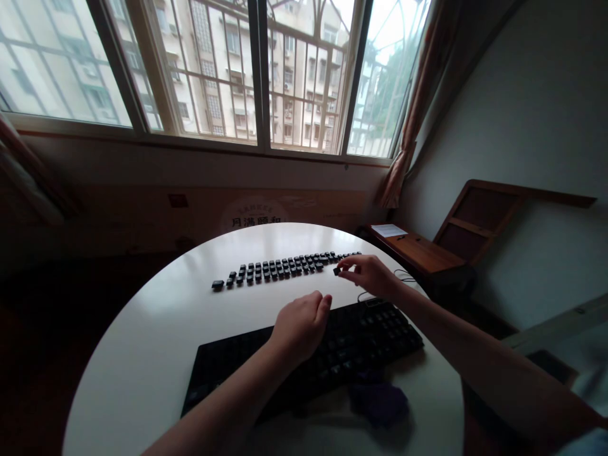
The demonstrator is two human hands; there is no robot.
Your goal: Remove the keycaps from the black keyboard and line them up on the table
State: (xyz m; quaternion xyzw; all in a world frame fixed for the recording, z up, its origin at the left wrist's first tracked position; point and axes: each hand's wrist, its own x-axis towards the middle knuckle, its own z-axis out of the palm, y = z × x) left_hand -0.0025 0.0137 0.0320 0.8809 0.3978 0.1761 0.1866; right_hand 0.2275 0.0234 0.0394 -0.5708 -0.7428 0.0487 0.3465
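Note:
A black keyboard lies on the round white table close to me. Beyond it, several loose black keycaps sit in rows on the tabletop. My right hand pinches one small black keycap between thumb and fingers, just above the right end of those rows. My left hand hovers over the middle of the keyboard, fingers curled inward, with nothing visible in them.
A dark purple cloth lies at the table's near edge, in front of the keyboard. A wooden side table with a sheet of paper stands to the right. Large barred windows fill the far wall.

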